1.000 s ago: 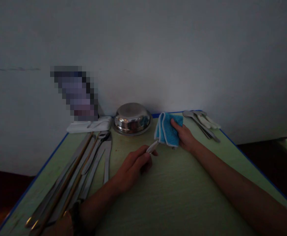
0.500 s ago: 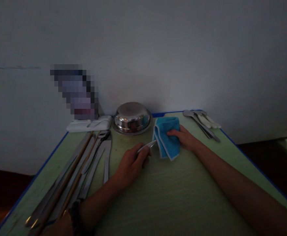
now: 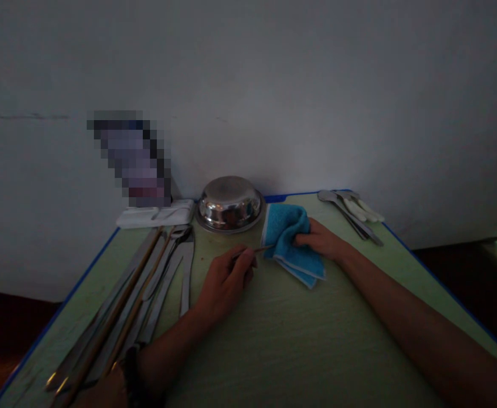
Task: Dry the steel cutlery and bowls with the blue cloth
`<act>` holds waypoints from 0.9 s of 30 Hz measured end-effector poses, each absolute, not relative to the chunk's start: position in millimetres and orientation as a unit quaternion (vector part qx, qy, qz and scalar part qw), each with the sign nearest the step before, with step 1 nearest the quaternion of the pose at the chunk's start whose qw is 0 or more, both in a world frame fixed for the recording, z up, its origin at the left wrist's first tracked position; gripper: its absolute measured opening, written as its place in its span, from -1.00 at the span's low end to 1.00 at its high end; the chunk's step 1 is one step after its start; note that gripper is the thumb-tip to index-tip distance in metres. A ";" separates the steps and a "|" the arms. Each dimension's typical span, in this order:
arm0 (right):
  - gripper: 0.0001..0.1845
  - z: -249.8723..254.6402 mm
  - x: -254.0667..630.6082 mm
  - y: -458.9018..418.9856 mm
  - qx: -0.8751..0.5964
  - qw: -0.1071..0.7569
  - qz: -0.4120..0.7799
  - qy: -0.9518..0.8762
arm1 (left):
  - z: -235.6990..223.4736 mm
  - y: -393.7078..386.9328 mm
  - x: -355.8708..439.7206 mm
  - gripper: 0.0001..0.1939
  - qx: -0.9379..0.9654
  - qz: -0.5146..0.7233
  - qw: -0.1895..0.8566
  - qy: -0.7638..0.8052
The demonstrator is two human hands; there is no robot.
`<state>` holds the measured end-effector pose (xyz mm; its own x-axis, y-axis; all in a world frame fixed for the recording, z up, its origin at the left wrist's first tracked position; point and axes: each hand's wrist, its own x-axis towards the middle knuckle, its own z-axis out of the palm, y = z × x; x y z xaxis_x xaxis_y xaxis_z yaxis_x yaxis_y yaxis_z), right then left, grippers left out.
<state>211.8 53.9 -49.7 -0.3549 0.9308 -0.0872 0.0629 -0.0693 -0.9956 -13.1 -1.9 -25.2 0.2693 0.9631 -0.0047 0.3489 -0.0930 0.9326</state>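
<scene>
My left hand [image 3: 226,279] rests on the green table [image 3: 299,345] and pinches the handle of a thin metal utensil [image 3: 254,250]. The utensil's far end goes into a folded blue cloth [image 3: 288,241] and is hidden there. My right hand [image 3: 322,239] grips the cloth from the right, its fingers closed around the fabric and the covered end. The cloth's lower corner lies on the table. An upturned steel bowl [image 3: 229,203] sits just behind the two hands.
Long knives and other metal cutlery [image 3: 146,289] lie in a row at the left. A white tray [image 3: 157,215] stands at the back left under a blurred object. Spoons and pale-handled utensils [image 3: 352,212] lie at the back right. The wall is close behind.
The cloth has shifted lower and right, and its corner now lies on the table. The utensil has turned to a thinner edge-on view, and my left hand has moved slightly left.
</scene>
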 end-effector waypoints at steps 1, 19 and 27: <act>-0.84 -49.0 211.4 54.0 -0.430 0.371 0.588 -0.576 | -24.9 -1.5 -13.3 -0.66 0.660 0.335 0.449 0.499; -0.66 -48.1 199.2 53.4 -0.463 0.408 0.601 -0.507 | -23.3 -3.7 -15.2 -0.67 0.701 0.282 0.480 0.446; -0.71 -42.6 204.0 52.6 -0.450 0.355 0.581 -0.578 | -24.6 -2.8 -13.7 -0.66 0.699 0.286 0.467 0.461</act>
<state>204.0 52.6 -42.6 -0.3425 0.9328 -0.1118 0.1071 -0.0794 -0.9911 -13.7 -2.8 -24.6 0.4120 0.9107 -0.0300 0.3767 -0.1403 0.9156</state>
